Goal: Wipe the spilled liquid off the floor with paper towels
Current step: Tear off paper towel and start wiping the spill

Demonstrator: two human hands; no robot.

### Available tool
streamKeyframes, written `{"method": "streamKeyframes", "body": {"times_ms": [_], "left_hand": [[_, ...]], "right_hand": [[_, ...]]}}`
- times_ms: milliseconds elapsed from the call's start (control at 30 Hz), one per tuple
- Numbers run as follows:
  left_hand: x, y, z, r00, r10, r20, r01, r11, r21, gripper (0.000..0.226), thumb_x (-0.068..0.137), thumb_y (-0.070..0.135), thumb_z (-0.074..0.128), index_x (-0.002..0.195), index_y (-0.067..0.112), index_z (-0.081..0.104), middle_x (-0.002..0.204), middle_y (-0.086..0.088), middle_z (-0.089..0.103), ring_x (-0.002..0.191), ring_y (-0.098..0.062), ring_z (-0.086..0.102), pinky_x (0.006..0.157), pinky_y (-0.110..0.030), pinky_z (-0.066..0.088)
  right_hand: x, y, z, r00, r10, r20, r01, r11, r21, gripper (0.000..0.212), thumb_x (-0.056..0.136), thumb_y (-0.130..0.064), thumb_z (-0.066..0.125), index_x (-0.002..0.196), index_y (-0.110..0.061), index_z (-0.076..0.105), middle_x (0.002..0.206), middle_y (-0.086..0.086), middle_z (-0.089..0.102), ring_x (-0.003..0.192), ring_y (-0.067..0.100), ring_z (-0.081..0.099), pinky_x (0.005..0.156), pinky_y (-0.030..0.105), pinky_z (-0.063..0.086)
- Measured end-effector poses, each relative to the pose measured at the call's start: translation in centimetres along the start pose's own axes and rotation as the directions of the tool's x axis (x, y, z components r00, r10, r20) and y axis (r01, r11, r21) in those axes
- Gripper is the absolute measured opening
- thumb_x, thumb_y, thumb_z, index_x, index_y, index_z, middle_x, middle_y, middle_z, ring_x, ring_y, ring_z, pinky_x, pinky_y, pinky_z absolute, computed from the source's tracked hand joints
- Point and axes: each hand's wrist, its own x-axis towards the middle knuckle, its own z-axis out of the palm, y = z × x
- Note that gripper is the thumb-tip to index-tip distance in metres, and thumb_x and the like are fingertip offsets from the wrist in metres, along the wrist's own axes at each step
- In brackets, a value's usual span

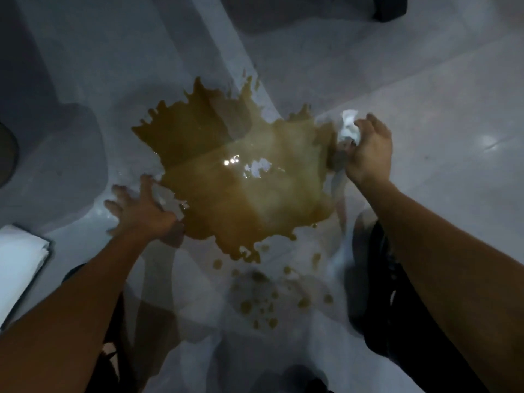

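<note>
A wide brown puddle (pixel 235 171) of spilled liquid lies on the pale glossy floor (pixel 425 95), with small droplets (pixel 263 302) scattered near me. My right hand (pixel 368 148) grips a crumpled white paper towel (pixel 349 127) at the puddle's right edge. My left hand (pixel 139 208) is spread with straight fingers at the puddle's left edge, pressing on a thin, blurred piece of paper towel (pixel 167 198) that lies partly under it.
A stack of white paper towels (pixel 19 259) lies at the left edge of the view. A dark round object (pixel 7 151) sits further up on the left. A dark block (pixel 388 7) stands at the top right. My dark-clothed knees (pixel 377 293) flank the droplets.
</note>
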Motion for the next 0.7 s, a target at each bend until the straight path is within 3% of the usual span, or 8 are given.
{"method": "streamKeyframes", "body": {"times_ms": [67, 100, 167, 233, 300, 333, 500, 700], "left_hand": [[0.1, 0.0, 1.8, 1.000, -0.011, 0.010, 0.010, 0.996, 0.086, 0.114, 0.086, 0.034, 0.077, 0.160, 0.042, -0.008, 0.167, -0.016, -0.019, 0.152, -0.050, -0.010, 0.115, -0.075, 0.018], [0.0, 0.2, 2.7, 0.999, -0.016, -0.028, 0.020, 0.989, 0.150, 0.122, 0.083, 0.038, 0.081, 0.159, 0.042, -0.015, 0.167, -0.017, -0.021, 0.153, -0.048, -0.013, 0.115, -0.076, 0.015], [-0.2, 0.5, 3.6, 0.992, -0.090, -0.086, 0.105, 0.976, 0.193, 0.135, 0.079, 0.040, 0.085, 0.153, 0.044, -0.027, 0.166, -0.017, -0.027, 0.152, -0.047, -0.019, 0.111, -0.081, 0.014], [0.4, 0.5, 3.2, 0.991, -0.115, 0.067, 0.093, 0.958, 0.272, 0.150, 0.074, 0.045, 0.089, 0.146, 0.037, -0.043, 0.156, -0.023, -0.043, 0.146, -0.053, -0.031, 0.110, -0.081, 0.013], [0.8, 0.4, 2.0, 0.971, -0.123, 0.207, 0.048, 0.941, 0.334, 0.157, 0.072, 0.049, 0.089, 0.139, 0.029, -0.052, 0.145, -0.030, -0.053, 0.140, -0.059, -0.036, 0.113, -0.079, 0.010], [1.0, 0.3, 1.6, 0.965, -0.136, 0.223, 0.048, 0.932, 0.360, 0.157, 0.073, 0.050, 0.088, 0.138, 0.027, -0.053, 0.142, -0.032, -0.054, 0.139, -0.060, -0.035, 0.114, -0.078, 0.009], [0.9, 1.1, 1.5, 0.950, -0.183, 0.253, 0.079, 0.925, 0.372, 0.160, 0.071, 0.051, 0.088, 0.135, 0.025, -0.056, 0.136, -0.036, -0.057, 0.138, -0.063, -0.034, 0.117, -0.074, 0.002], [1.6, 0.2, 2.0, 0.943, -0.178, 0.282, 0.081, 0.942, 0.325, 0.160, 0.072, 0.048, 0.088, 0.132, 0.025, -0.058, 0.130, -0.036, -0.061, 0.136, -0.064, -0.036, 0.117, -0.074, 0.000]], "right_hand": [[1.8, -1.0, 1.1, 0.999, 0.002, 0.036, -0.002, 1.000, -0.007, 0.024, 0.087, -0.018, 0.056, 0.103, -0.004, 0.067, 0.112, 0.020, 0.066, 0.102, 0.042, 0.061, 0.086, 0.040, 0.048], [2.2, -1.7, 1.9, 0.996, -0.015, 0.087, 0.016, 1.000, -0.003, 0.024, 0.085, -0.015, 0.054, 0.101, -0.004, 0.068, 0.109, 0.019, 0.066, 0.100, 0.041, 0.061, 0.086, 0.039, 0.047], [1.7, -2.7, 4.5, 0.968, -0.085, 0.235, 0.090, 0.996, -0.010, 0.044, 0.083, -0.024, 0.044, 0.117, -0.006, 0.065, 0.126, 0.022, 0.060, 0.118, 0.042, 0.054, 0.102, 0.042, 0.041], [0.6, -3.3, 6.7, 0.948, -0.058, 0.312, 0.074, 0.996, -0.039, 0.060, 0.093, -0.035, 0.034, 0.146, -0.009, 0.041, 0.153, 0.030, 0.031, 0.142, 0.052, 0.024, 0.119, 0.054, 0.021], [-0.2, -3.4, 8.2, 0.942, -0.022, 0.334, 0.038, 0.998, -0.042, 0.056, 0.105, -0.035, 0.031, 0.158, -0.017, 0.020, 0.165, 0.025, 0.004, 0.150, 0.051, -0.002, 0.122, 0.058, 0.003], [-0.6, -3.4, 8.5, 0.942, -0.045, 0.332, 0.063, 0.997, -0.044, 0.056, 0.107, -0.033, 0.031, 0.159, -0.019, 0.016, 0.167, 0.021, 0.000, 0.151, 0.050, -0.007, 0.122, 0.058, 0.001], [-2.7, -2.7, 8.7, 0.907, -0.222, 0.357, 0.243, 0.970, -0.013, 0.058, 0.105, -0.025, 0.037, 0.159, -0.016, 0.019, 0.169, 0.014, 0.004, 0.153, 0.044, -0.008, 0.122, 0.061, 0.005], [-6.6, -2.8, 8.5, 0.839, -0.352, 0.416, 0.363, 0.930, 0.055, 0.059, 0.103, -0.035, 0.024, 0.160, -0.018, 0.022, 0.169, 0.011, 0.005, 0.154, 0.038, -0.009, 0.123, 0.052, 0.001]]}}
